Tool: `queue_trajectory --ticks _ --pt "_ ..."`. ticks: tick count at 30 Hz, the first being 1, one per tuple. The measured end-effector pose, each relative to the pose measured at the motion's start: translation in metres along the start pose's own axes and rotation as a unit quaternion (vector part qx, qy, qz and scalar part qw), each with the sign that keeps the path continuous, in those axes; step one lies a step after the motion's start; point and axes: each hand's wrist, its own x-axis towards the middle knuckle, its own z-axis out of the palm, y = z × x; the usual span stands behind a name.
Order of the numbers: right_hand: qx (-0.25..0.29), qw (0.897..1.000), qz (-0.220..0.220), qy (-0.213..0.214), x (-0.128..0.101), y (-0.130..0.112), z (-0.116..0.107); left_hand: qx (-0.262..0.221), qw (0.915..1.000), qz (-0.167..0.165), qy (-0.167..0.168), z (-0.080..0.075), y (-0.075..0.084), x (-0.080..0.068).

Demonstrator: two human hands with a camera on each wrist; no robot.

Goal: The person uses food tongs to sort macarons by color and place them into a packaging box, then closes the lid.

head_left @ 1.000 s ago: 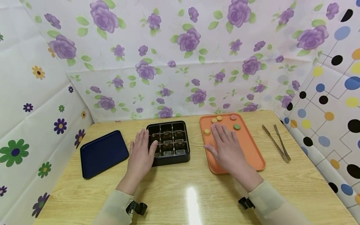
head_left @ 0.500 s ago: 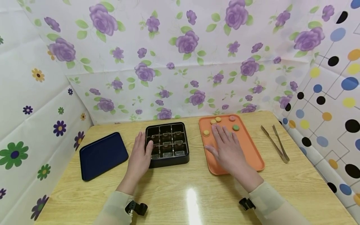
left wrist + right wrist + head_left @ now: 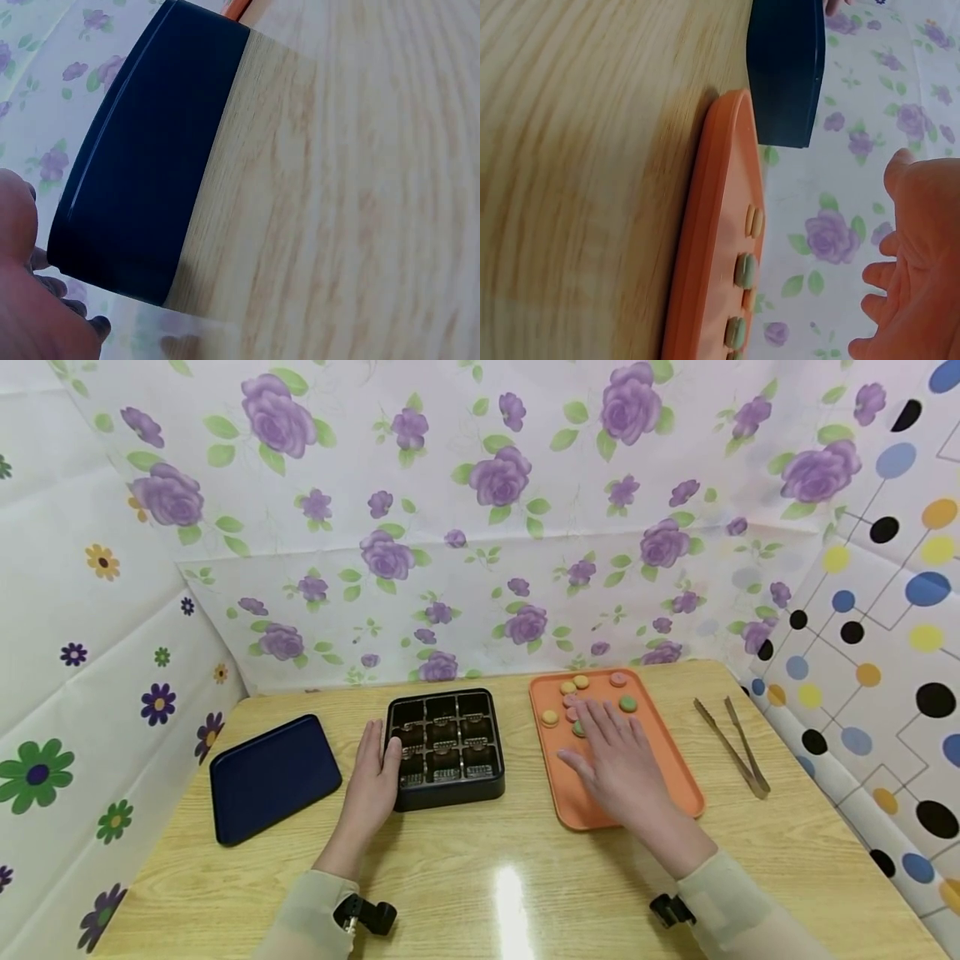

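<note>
A black box (image 3: 450, 797) with a divided insert stands mid-table in the head view, its visible compartments bare. My left hand (image 3: 375, 781) lies along the box's left side, fingers straight, thumb at the rim; the left wrist view shows the fingers at the box's end. To the right, an orange tray (image 3: 572, 789) carries several macarons, among them a yellow macaron (image 3: 550, 718), a green macaron (image 3: 627, 703) and a pink macaron (image 3: 617, 679). Over this tray my right hand (image 3: 626, 768) hovers palm down with fingers extended, overlapping a few macarons in the head view. It holds nothing.
Metal tongs (image 3: 738, 756) lie spread to the right of the orange tray. On the left is a dark blue tray (image 3: 273, 781), set at an angle. Patterned sheets rise behind the wooden table (image 3: 450, 877) and on both sides.
My left hand has slid left from over the box's corner to its side. My right hand has shifted slightly right, uncovering pink and green macarons near the tray's left edge.
</note>
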Motion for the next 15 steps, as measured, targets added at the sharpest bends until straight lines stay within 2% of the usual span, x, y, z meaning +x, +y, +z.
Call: queue_trajectory --ticks 6,15 --pt "-0.002 1.000 -0.003 0.002 -0.004 0.011 -0.002 -0.018 0.9998 -0.008 -0.005 0.002 -0.006 0.003" --pt "-0.004 1.000 0.000 0.017 -0.011 0.029 -0.009 -0.041 0.9991 -0.003 0.005 0.006 -0.012 0.008"
